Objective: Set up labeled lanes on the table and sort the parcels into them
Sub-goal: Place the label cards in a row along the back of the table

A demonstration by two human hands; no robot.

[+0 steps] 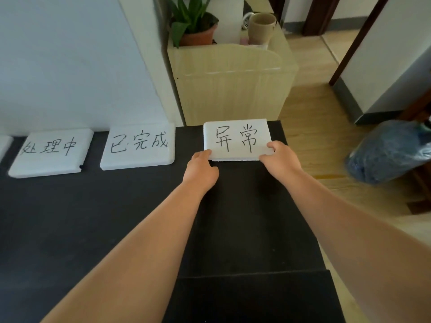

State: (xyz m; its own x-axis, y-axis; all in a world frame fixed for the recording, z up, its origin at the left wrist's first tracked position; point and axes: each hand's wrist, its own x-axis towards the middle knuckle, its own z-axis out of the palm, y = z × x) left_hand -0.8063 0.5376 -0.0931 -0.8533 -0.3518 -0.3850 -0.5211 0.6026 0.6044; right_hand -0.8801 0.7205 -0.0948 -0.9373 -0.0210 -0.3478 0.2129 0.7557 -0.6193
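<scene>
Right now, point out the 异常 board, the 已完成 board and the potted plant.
异常 board point(236, 138), head view, on its written face.
已完成 board point(138, 145), head view, on its written face.
potted plant point(200, 37), head view, on its orange pot.

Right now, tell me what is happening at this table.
A person's left hand and right hand grip the near corners of a white foam board marked 异常, at the far right of the black table. The 已完成 board and the 处理中 board lie in a row to its left. No parcels are in view.
</scene>
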